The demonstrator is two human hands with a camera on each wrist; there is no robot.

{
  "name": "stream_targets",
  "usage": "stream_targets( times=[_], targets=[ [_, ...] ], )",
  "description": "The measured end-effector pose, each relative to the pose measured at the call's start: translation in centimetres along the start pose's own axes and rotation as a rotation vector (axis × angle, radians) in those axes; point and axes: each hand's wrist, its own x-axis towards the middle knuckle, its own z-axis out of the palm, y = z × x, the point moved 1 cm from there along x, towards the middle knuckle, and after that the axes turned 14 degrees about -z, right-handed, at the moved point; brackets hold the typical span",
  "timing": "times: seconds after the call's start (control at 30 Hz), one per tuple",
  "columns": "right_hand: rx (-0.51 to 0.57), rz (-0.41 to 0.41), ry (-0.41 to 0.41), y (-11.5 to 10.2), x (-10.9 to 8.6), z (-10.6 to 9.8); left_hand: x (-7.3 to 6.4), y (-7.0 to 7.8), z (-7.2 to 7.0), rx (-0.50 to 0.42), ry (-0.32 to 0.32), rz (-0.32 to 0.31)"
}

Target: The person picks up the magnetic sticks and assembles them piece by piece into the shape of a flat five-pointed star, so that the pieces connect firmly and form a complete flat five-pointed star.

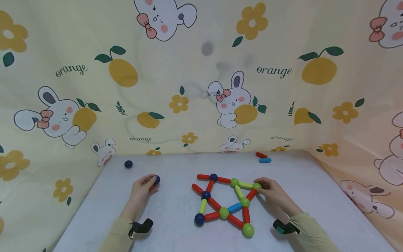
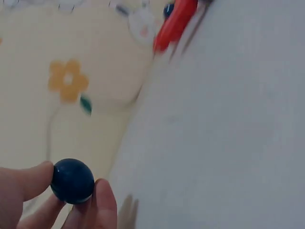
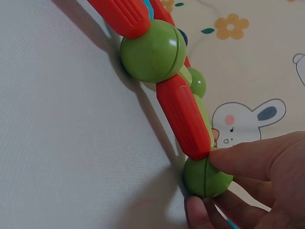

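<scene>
My left hand (image 1: 138,194) pinches a dark blue ball (image 2: 72,181) between thumb and fingers, to the left of a flat frame of balls and rods on the white table. At the frame's right corner, my right hand (image 1: 274,193) grips a green ball (image 3: 206,177) with thumb and fingertips. A red rod (image 3: 183,117) runs from that ball to another green ball (image 3: 150,50). A light green rod (image 1: 246,185) joins the gripped ball to a further green ball (image 1: 234,182). Elsewhere the frame has red rods, one blue rod (image 1: 234,208) and several dark blue balls.
A loose dark blue ball (image 1: 128,164) lies at the table's far left. Toward the far right edge lie a loose red rod (image 1: 261,154) and a loose blue rod (image 1: 265,160). Patterned cloth (image 1: 176,70) rises behind and beside the table (image 1: 170,224).
</scene>
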Motion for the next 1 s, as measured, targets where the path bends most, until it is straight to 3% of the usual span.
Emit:
stream_targets(
  times=[0.23, 0.5, 0.73, 1.0],
  targets=[
    [0.003, 0.016, 0.003, 0.2, -0.1, 0.2, -0.7, -0.6, 5.1, -0.039, -0.117, -0.041],
    [-0.007, 0.005, 0.005, -0.3, -0.2, 0.1, -0.6, -0.8, 9.5, -0.03, -0.166, -0.059],
    [0.002, -0.005, 0.003, -0.2, -0.1, 0.0, -0.3, -1.4, 11.1, -0.017, -0.189, -0.039],
    [-0.001, -0.003, 0.003, -0.3, -0.2, 0.0, -0.1, -1.7, 11.9, -0.003, -0.173, -0.07]
  ],
)
